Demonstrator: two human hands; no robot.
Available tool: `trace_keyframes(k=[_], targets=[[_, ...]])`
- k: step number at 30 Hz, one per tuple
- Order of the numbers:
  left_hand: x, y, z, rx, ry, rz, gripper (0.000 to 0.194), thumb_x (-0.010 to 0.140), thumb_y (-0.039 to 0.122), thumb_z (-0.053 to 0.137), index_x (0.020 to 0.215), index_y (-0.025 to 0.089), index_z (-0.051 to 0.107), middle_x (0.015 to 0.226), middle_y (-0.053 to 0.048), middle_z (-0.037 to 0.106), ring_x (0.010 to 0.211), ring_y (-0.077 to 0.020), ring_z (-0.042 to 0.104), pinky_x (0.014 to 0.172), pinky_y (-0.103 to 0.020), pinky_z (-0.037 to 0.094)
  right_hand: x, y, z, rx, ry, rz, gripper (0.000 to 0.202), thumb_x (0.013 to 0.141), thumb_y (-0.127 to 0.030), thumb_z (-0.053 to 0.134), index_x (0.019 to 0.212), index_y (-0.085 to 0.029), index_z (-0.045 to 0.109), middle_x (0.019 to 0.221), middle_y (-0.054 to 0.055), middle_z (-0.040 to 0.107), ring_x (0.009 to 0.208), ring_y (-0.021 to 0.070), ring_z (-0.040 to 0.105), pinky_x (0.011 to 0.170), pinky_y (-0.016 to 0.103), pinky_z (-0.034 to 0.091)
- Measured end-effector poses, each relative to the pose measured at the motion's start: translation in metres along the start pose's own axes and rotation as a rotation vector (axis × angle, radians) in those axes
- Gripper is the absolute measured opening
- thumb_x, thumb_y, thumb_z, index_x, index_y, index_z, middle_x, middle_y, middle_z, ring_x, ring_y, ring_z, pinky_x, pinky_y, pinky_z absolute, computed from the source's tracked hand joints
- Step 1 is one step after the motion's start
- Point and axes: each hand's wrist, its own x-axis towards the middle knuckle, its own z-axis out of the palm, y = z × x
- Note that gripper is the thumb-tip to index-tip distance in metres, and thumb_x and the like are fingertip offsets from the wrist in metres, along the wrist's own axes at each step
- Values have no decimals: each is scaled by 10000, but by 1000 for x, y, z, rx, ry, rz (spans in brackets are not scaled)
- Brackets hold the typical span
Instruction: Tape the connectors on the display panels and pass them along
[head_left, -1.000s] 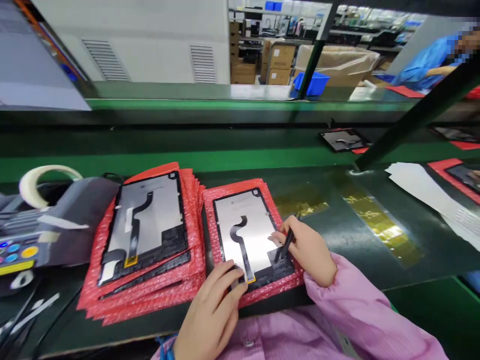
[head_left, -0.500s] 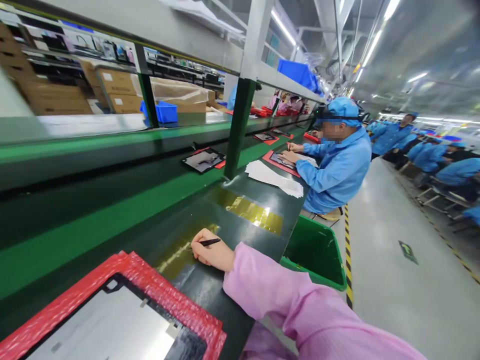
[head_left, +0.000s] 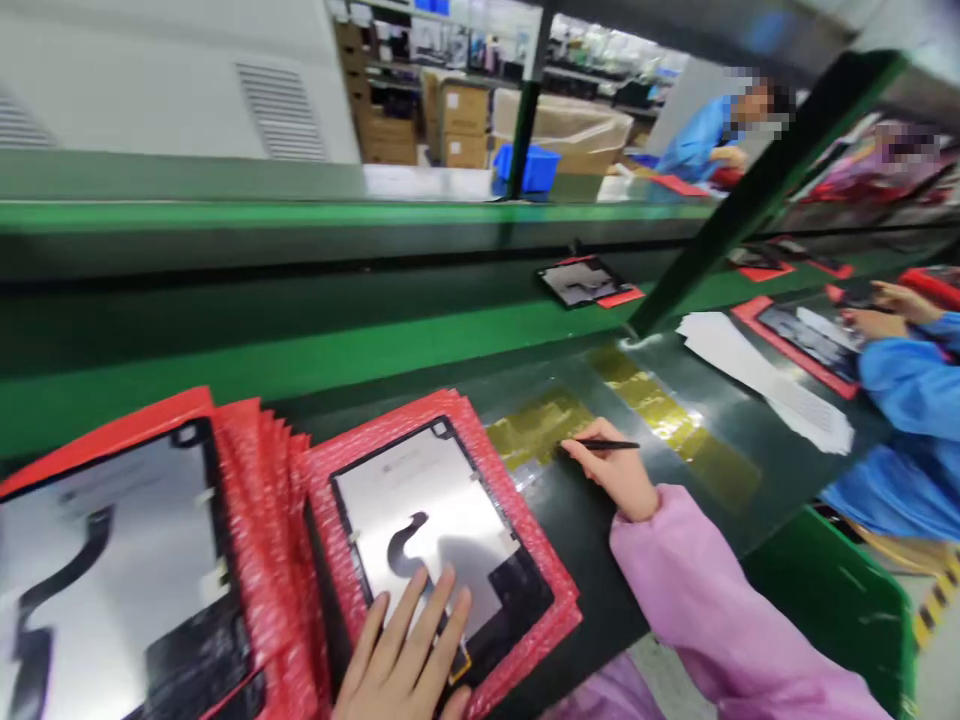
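Note:
My left hand (head_left: pixel 409 645) rests with spread fingers on the lower part of a tablet display panel (head_left: pixel 450 490). The panel has a silver back, a black border and a curved black flex cable (head_left: pixel 405 545), and lies on red bubble wrap (head_left: pixel 536 525). My right hand (head_left: pixel 611 475) pinches slim black tweezers (head_left: pixel 619 444), held like a pen. Their tip is at the edge of a patch of amber tape pieces (head_left: pixel 544 425) on the dark bench. A second strip of amber tape (head_left: pixel 667 410) lies just beyond that hand.
At left, another display panel (head_left: pixel 150 540) tops a stack of red bubble-wrap sheets (head_left: pixel 281 570). White paper sheets (head_left: pixel 750 375) lie at right, near a co-worker's hands (head_left: pixel 885 310). A green post (head_left: pixel 750 210) rises from the bench. A green bin (head_left: pixel 832 600) stands below its edge.
The view has swung left and down. My left hand has come into view on the panel. My right hand stays by the amber tape, still holding the tweezers.

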Motion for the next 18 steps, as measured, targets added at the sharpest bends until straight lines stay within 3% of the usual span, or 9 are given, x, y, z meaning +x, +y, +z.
trace_keyframes(k=[3,7,13,18], targets=[[9,7,-12,-13,-30,-47,537,933,211,520,1461,180,614,1484,-38,659,1331,-246,586,1340,-423,63,-4,2,-1,-47,6,8,574,621,-707,877,713,-232,569,499,-42,572,435,113,505,442,246,375],[10,12,-14,-58,-35,-86,530,936,203,522,1456,197,624,1482,-24,660,1395,-235,523,1339,-400,66,-7,0,2,-96,-37,25,578,652,-743,841,678,-232,571,543,6,648,443,132,550,443,259,416],[10,13,-14,-144,-45,-119,523,918,197,555,1434,185,641,1487,-40,655,1563,-230,340,1343,-398,53,-8,-3,-1,-149,-89,68,544,715,-720,811,702,-223,590,507,-25,605,364,90,445,355,220,322],[10,14,-15,-165,-56,-138,519,923,219,560,1436,184,636,1485,-39,659,1569,-226,340,1344,-391,48,-10,-5,-4,-159,-108,90,518,748,-681,806,721,-220,571,530,-33,610,359,79,462,360,206,341]])
